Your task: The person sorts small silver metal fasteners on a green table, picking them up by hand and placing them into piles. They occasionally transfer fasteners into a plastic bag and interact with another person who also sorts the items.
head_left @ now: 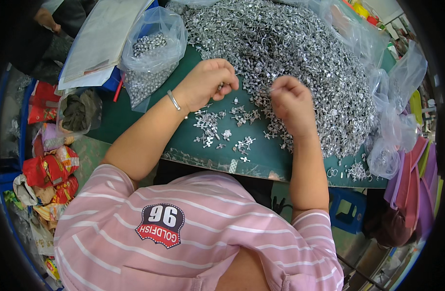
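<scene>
My left hand (pixel 206 83), with a metal bangle (pixel 174 101) on its wrist, is raised over the table with its fingers curled in. A small silvery metal piece (pixel 221 86) shows between the fingertips. To its right, my right hand (pixel 293 104) hovers at the near edge of a large heap of small silvery metal parts (pixel 300 53). Its fingers are bent together; what they pinch, if anything, is too small to make out. Below and between the hands, loose figure-shaped metal pieces (pixel 208 127) lie in small clusters on the green tabletop (pixel 183 150).
Left of the heap, a clear plastic bag (pixel 152 63) holds silvery beads beside papers (pixel 103 41) and a red pen (pixel 118 88). More pieces (pixel 358 171) lie near the right table edge, by clear bags (pixel 385 155). A blue stool (pixel 347 208) stands below. Another person's hand (pixel 46 19) shows top left.
</scene>
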Motion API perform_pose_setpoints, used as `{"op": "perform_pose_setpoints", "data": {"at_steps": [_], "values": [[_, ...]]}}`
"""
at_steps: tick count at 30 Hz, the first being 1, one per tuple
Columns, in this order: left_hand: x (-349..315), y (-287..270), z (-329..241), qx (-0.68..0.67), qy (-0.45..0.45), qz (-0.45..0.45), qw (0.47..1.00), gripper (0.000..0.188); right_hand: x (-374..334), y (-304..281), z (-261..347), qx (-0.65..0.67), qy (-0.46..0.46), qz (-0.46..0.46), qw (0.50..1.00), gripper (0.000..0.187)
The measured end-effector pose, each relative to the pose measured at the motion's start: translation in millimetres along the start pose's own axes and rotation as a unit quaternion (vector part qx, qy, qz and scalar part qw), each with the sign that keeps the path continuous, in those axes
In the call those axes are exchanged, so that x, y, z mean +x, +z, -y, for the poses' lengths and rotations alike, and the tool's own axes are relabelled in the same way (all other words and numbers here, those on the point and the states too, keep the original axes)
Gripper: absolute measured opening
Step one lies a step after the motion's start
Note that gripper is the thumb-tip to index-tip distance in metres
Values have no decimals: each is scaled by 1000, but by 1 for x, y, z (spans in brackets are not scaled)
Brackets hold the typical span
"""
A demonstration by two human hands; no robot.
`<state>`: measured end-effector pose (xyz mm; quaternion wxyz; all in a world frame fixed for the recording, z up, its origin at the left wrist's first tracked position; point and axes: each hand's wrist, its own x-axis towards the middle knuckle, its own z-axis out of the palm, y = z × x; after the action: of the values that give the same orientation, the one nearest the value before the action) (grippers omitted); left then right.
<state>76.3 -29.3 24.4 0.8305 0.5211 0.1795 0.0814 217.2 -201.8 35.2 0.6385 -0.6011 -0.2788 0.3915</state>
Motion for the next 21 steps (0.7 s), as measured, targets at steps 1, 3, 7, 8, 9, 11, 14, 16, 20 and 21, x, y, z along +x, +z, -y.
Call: {"op": "perform_pose_setpoints", "data": {"at_steps": [1,3,7,8,9,11,14,16,20,21], "values": [[-1,1,-2,-49,13,-4,999,8,2,-4,5,100,8,22,995,9],[3,-1,6,121,66,-47,989,8,2,-5,5,-23,16,-14,1000,10],[2,5,17,467,213,-78,855,10,0,19,-21,-516,-231,-26,825,12],[4,8,17,514,231,-75,823,11,-1,23,-23,-558,-220,-21,800,9],[7,9,22,547,255,-75,794,12,-2,26,-24,-598,-209,-17,773,7],[14,9,31,608,303,-77,729,14,-4,27,-25,-604,-216,-18,767,4],[17,11,32,650,288,-81,699,12,-7,26,-24,-620,-224,-22,752,1],[19,12,33,661,293,-90,685,9,-4,23,-27,-616,-239,-27,750,3],[17,15,33,658,302,-103,682,12,2,16,-14,-279,-123,-68,950,10],[17,15,31,658,298,-105,683,12,2,17,-9,-290,-136,-104,941,9]]}}
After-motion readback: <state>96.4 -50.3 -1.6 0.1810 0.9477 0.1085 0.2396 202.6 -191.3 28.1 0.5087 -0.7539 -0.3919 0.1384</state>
